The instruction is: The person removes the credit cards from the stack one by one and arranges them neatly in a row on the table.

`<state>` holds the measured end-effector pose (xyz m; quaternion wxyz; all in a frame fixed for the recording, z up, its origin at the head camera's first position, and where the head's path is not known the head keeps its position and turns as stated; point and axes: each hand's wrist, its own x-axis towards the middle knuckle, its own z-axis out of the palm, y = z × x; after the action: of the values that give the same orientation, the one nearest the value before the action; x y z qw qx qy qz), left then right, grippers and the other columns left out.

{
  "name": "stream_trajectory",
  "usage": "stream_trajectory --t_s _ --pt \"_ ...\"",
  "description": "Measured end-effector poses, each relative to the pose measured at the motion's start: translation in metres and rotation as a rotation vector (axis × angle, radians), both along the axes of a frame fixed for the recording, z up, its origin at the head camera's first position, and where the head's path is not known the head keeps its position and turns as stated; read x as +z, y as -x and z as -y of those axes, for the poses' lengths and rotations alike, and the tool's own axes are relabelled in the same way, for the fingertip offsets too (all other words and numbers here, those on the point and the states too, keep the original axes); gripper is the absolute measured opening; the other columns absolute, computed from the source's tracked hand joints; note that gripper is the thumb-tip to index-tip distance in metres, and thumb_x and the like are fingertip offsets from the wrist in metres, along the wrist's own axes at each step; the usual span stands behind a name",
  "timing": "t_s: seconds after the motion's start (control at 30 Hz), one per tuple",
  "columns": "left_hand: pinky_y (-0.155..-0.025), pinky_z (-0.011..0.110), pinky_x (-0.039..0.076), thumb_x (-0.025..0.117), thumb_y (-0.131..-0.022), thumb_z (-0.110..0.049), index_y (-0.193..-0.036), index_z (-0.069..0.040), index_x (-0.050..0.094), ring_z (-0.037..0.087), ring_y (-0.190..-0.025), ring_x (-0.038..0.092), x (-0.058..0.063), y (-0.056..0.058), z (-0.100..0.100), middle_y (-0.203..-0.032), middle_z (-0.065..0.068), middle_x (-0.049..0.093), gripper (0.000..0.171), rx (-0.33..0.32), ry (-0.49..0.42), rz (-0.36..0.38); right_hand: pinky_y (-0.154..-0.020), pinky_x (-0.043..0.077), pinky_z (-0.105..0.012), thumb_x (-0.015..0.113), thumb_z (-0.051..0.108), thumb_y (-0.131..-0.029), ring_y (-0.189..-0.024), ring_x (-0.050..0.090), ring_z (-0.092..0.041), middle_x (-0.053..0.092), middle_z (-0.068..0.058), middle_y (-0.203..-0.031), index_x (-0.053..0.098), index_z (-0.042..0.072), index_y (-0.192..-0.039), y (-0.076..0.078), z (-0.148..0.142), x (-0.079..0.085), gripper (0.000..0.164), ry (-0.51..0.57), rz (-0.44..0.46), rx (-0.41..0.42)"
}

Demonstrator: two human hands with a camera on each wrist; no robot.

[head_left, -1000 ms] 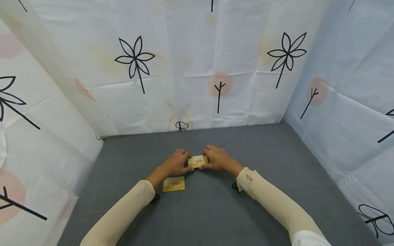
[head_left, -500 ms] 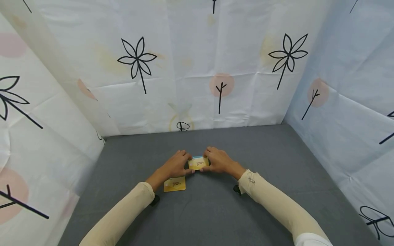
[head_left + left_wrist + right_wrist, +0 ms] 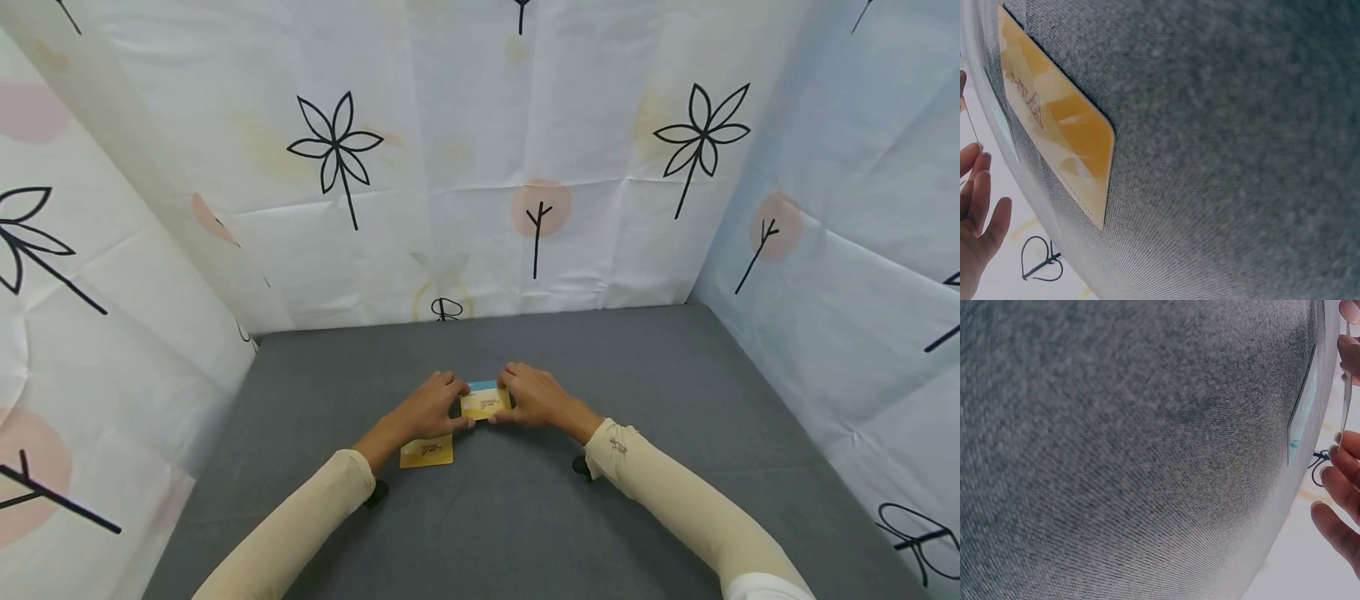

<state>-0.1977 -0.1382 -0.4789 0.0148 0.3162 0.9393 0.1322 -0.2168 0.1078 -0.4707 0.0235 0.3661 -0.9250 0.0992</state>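
A yellow card [image 3: 483, 403] is held up between my two hands, by its left and right edges. My left hand [image 3: 426, 408] pinches one end with thumb and fingers, and my right hand [image 3: 537, 396] pinches the other. Both wrist views show the held card edge-on, raised off the cloth. Beyond it a light blue card [image 3: 482, 385] lies on the table, partly hidden by the yellow one; the right wrist view catches this blue card [image 3: 1304, 409] at a slant. A second yellow card [image 3: 426, 453] lies flat below my left hand, large in the left wrist view [image 3: 1060, 119].
Dark grey cloth covers the table [image 3: 495, 517]. White patterned sheets rise along its back edge [image 3: 450, 208] and along the left and right sides. Small black devices sit at both wrists.
Both hands have drawn the held yellow card slightly nearer to me. More of the blue card now shows behind it. The second yellow card stays put, more covered by my left hand.
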Motion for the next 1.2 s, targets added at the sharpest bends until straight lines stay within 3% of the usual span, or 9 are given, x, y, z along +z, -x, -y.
stream_trajectory --t_s 0.2,0.6,1.2 --pt "-0.086 0.04 0.047 0.074 -0.091 -0.044 -0.124 -0.009 0.064 0.02 -0.096 0.051 0.002 -0.004 0.0 -0.111 0.006 0.058 0.049 -0.01 -0.023 -0.007 -0.064 0.044 -0.027 0.076 0.059 -0.082 -0.081 0.051 -0.011 0.058 0.0 -0.1 0.067 0.013 -0.111 -0.003 0.0 0.002 0.055 0.003 0.004 -0.001" --pt "-0.084 0.038 0.046 0.073 -0.091 -0.045 -0.126 -0.01 0.063 0.017 -0.094 0.049 -0.002 -0.006 0.003 -0.113 0.005 0.057 0.051 -0.021 0.016 0.014 -0.064 0.045 -0.027 0.077 0.059 -0.081 -0.081 0.053 -0.011 0.058 0.0 -0.097 0.068 0.013 -0.109 -0.009 0.002 0.003 0.054 0.008 -0.002 0.007" --pt "-0.085 0.037 0.046 0.072 -0.092 -0.045 -0.127 -0.012 0.063 0.016 -0.096 0.05 -0.004 -0.01 0.005 -0.117 0.004 0.058 0.049 -0.05 0.037 0.029 -0.059 0.039 -0.023 0.077 0.059 -0.081 -0.073 0.046 -0.008 0.056 0.002 -0.092 0.069 0.013 -0.106 -0.014 -0.001 0.0 0.053 0.012 -0.027 0.048"
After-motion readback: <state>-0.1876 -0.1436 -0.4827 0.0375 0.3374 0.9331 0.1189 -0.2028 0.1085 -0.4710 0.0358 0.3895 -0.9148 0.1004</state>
